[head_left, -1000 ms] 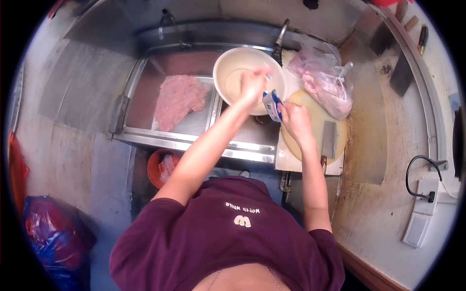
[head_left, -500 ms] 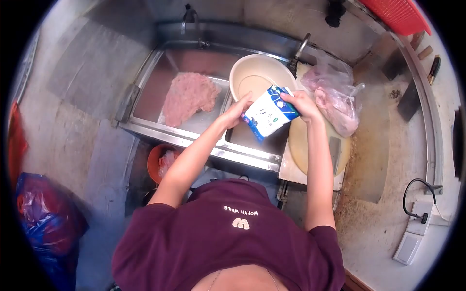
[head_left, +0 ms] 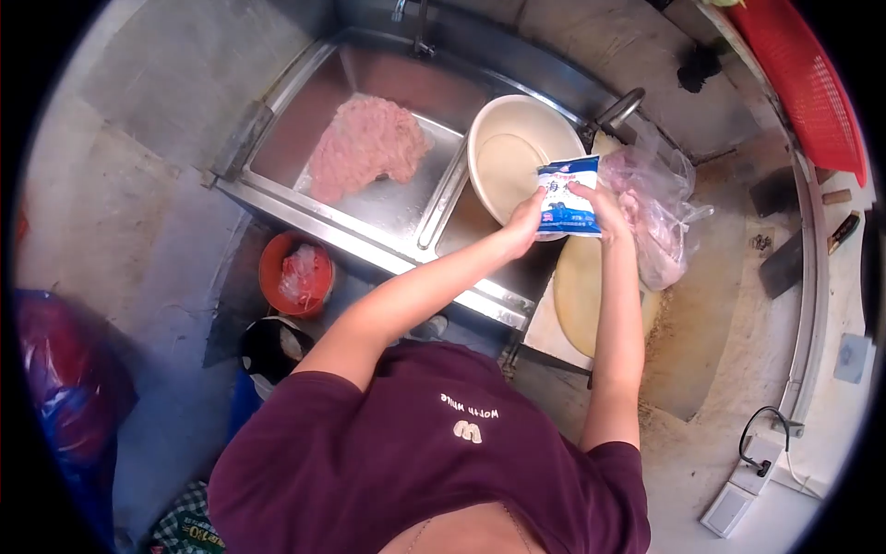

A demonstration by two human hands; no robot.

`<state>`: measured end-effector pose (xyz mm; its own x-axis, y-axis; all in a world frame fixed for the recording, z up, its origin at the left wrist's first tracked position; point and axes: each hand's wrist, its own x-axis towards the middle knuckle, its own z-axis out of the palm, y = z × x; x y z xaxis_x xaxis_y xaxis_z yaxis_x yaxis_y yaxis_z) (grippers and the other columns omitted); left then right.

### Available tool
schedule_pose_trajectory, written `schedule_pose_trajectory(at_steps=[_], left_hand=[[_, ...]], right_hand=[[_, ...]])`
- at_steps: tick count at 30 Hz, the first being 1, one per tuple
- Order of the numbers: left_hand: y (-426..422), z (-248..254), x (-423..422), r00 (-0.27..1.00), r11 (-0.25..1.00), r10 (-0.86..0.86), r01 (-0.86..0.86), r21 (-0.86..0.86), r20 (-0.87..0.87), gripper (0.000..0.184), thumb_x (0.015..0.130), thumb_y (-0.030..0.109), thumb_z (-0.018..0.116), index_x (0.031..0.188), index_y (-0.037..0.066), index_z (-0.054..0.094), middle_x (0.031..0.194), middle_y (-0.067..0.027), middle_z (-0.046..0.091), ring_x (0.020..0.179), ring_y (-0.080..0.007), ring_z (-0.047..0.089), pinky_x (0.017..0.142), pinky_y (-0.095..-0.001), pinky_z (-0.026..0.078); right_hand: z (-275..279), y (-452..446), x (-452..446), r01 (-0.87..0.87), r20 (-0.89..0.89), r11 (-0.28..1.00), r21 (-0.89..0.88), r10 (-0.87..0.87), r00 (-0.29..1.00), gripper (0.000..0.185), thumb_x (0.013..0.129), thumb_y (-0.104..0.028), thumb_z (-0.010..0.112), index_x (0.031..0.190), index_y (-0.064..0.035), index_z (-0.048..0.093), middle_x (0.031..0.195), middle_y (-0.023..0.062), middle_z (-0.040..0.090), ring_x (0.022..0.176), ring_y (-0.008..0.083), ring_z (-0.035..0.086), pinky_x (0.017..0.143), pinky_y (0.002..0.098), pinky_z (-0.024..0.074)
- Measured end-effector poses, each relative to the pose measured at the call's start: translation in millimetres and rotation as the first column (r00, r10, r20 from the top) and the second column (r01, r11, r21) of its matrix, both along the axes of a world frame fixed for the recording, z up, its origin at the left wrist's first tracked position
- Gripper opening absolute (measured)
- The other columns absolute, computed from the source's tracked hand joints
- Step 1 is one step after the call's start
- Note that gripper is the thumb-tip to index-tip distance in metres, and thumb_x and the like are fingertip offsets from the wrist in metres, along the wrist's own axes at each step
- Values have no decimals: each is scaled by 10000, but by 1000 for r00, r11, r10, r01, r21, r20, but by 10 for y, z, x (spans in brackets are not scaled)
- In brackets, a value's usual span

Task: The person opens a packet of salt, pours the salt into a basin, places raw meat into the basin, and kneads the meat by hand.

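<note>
A blue and white packet [head_left: 568, 198] with printed characters is held upright between both hands, over the right edge of a white bowl [head_left: 489, 138]. My left hand [head_left: 524, 222] grips its left side, fingers closed on it. On the other side, my right hand [head_left: 602, 208] pinches the packet with the thumb across its front. The bowl rests over the right sink basin. Ground-looking pink meat [head_left: 365, 148] lies in the left basin. Just right of my right hand is a clear plastic bag [head_left: 660, 222] with pale pink meat inside.
A round yellowish board [head_left: 577, 295] lies right of the sink, partly under my right forearm. Below the sink stands a red bucket [head_left: 295, 275] with plastic in it. A red basket [head_left: 808, 83] and a cleaver [head_left: 783, 266] are at the right wall. Faucets rise behind the basins.
The view has shifted and turned. My left hand, earlier over the bowl, has come to the packet; the packet has turned upright, with its printed face now toward me.
</note>
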<state>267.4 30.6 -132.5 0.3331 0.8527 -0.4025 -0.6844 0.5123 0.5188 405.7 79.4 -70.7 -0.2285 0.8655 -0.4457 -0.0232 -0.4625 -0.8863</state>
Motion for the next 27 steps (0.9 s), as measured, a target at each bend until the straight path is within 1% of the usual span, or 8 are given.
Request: schedule_pose_trajectory(at_steps=[3, 7, 10, 13, 16, 17, 24, 27], left_hand=[[92, -67, 126, 998, 999, 50, -50, 9, -45, 483, 971, 401, 342, 1232, 6, 440, 1127, -116, 559, 1025, -185, 550, 876, -320, 439], [203, -119, 57, 985, 991, 104, -92, 98, -135, 505, 966, 407, 346, 1266, 7, 412, 1155, -119, 537, 1043, -183, 526, 908, -308, 410], [261, 29, 3, 991, 991, 97, -87, 106, -96, 468, 982, 381, 332, 1281, 30, 408, 1170, -112, 532, 1067, -176, 518, 936, -302, 393], [306, 82, -64, 993, 983, 80, -63, 174, -89, 431, 999, 353, 297, 1273, 43, 418, 1166, -88, 539, 1061, -154, 527, 921, -305, 410], [433, 88, -177, 1000, 999, -23, 23, 24, 2, 445, 997, 366, 301, 1268, 33, 417, 1154, -87, 545, 1051, -152, 533, 908, -303, 418], [447, 119, -182, 997, 998, -58, 57, -10, -49, 467, 994, 383, 307, 1265, 17, 410, 1151, -92, 546, 1037, -151, 539, 900, -298, 422], [456, 129, -152, 1000, 1000, -15, 15, -27, 7, 437, 985, 363, 337, 1266, 38, 414, 1148, -90, 552, 1002, -143, 558, 865, -283, 440], [505, 17, -161, 993, 989, -45, 60, 132, -114, 417, 982, 336, 348, 1263, 36, 418, 1130, -87, 567, 1004, -139, 560, 868, -286, 441]], right_hand=[[253, 110, -56, -9, 154, 1000, -19, 12, 988, 318, 803, -36, 618, 1103, 41, 549, 1016, 152, 643, 863, 224, 651, 748, 319, 536], [190, 252, -63, -14, 191, 1000, -27, 19, 981, 303, 802, -48, 625, 1078, 58, 559, 1000, 150, 647, 852, 216, 650, 738, 313, 536], [251, 367, -230, 157, 256, 975, -157, -113, 960, 291, 813, -119, 653, 1026, 67, 588, 909, 132, 667, 748, 215, 659, 651, 301, 535], [298, 492, -383, 165, 456, 978, -131, -89, 885, 306, 813, -158, 666, 1006, 71, 598, 863, 126, 671, 691, 210, 659, 600, 305, 532], [269, 510, -454, 210, 459, 978, -7, -183, 869, 316, 806, -166, 672, 1001, 71, 596, 860, 137, 669, 677, 206, 660, 583, 310, 531], [288, 515, -495, 277, 485, 961, 20, -252, 837, 315, 800, -159, 675, 995, 74, 593, 850, 145, 668, 676, 203, 661, 582, 313, 532], [276, 584, -447, 237, 498, 970, -52, -180, 848, 327, 798, -165, 670, 998, 79, 585, 831, 152, 663, 657, 206, 658, 566, 308, 529], [223, 623, -427, 247, 508, 966, -79, -174, 844, 343, 779, -171, 695, 985, 82, 590, 827, 145, 662, 648, 203, 655, 565, 307, 530]])
